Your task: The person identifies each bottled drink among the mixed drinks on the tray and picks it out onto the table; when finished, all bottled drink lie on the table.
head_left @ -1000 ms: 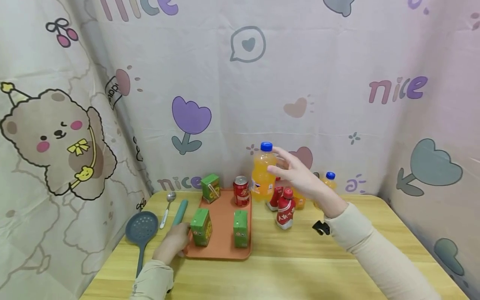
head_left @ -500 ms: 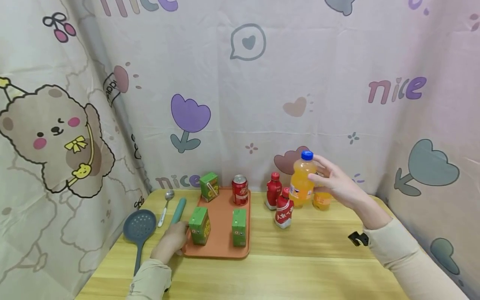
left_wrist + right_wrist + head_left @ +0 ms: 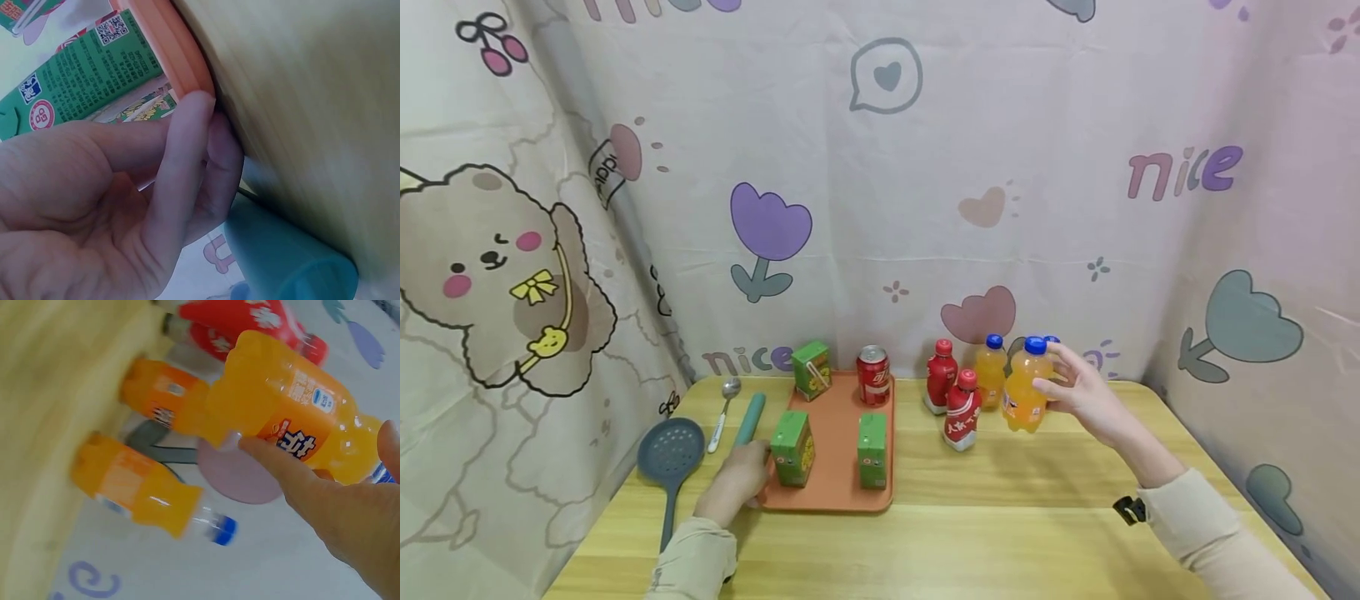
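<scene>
My right hand (image 3: 1086, 400) grips an orange soda bottle (image 3: 1028, 392) with a blue cap, thumb and fingers round its side. In the right wrist view that bottle (image 3: 284, 403) is held above the table. Two similar bottles stand behind it; one orange bottle (image 3: 990, 375) shows at its left, the other is mostly hidden. My left hand (image 3: 741, 475) pinches the left rim of an orange tray (image 3: 835, 467), as the left wrist view shows its fingertips on the tray edge (image 3: 181, 56). On the tray stand green juice cartons (image 3: 872, 450) and a red soda can (image 3: 873, 377).
Two red bottles (image 3: 962, 412) stand between the tray and the orange bottles. Left of the tray lie a teal cylindrical handle (image 3: 750, 418), a small spoon (image 3: 723, 417) and a grey slotted skimmer (image 3: 672, 450). A patterned curtain (image 3: 880, 208) closes the table's back.
My right hand has carried the orange bottle rightward from beside the can, then lowered it past the red bottles to the other orange bottles. My left hand stays on the tray.
</scene>
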The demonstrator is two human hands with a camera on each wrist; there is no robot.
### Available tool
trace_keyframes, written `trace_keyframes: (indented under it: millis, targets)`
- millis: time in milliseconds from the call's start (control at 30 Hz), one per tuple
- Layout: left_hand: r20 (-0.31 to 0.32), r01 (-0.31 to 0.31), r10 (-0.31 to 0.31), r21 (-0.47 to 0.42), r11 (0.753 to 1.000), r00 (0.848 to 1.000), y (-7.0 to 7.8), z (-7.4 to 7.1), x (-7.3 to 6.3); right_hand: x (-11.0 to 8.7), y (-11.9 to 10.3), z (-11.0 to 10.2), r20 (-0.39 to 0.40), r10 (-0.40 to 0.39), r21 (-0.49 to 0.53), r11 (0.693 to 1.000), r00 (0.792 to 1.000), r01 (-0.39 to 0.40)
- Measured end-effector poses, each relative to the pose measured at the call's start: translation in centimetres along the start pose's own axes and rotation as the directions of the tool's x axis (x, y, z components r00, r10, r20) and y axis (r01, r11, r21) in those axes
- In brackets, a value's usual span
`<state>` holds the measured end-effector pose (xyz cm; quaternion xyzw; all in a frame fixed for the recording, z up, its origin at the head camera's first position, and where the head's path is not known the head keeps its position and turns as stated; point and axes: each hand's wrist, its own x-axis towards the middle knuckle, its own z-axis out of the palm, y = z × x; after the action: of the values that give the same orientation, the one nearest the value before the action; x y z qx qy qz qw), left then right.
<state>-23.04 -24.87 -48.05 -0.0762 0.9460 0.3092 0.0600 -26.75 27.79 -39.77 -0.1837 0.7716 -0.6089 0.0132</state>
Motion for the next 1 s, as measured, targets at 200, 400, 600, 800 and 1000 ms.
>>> trace_keyframes:
  millis: [200,400,600,800,1000]
  targets:
    - [0.002,-0.006,0.006,0.013,1.0,1.0,0.1,-0.1,-0.1,0.0,2.6,0.7,-0.023,0.041,0.063,0.997,0.999,-0.04]
    - [0.029,-0.001,0.001,0.012,1.0,1.0,0.5,-0.7,0.0,0.1,4.1,0.8,-0.027,0.055,0.097,0.994,0.998,-0.053]
    - [0.041,-0.009,0.01,-0.021,1.0,0.999,0.3,-1.1,0.2,0.2,5.1,0.9,-0.05,0.097,0.082,0.992,0.994,-0.093]
    - [0.029,0.0,0.0,0.004,1.0,1.0,0.3,-0.9,0.4,0.5,5.7,1.1,-0.07,0.129,0.093,0.988,0.989,-0.122]
    - [0.027,0.012,-0.012,0.012,1.0,1.0,0.4,-0.9,0.5,0.7,6.2,1.2,-0.074,0.136,0.102,0.986,0.988,-0.128]
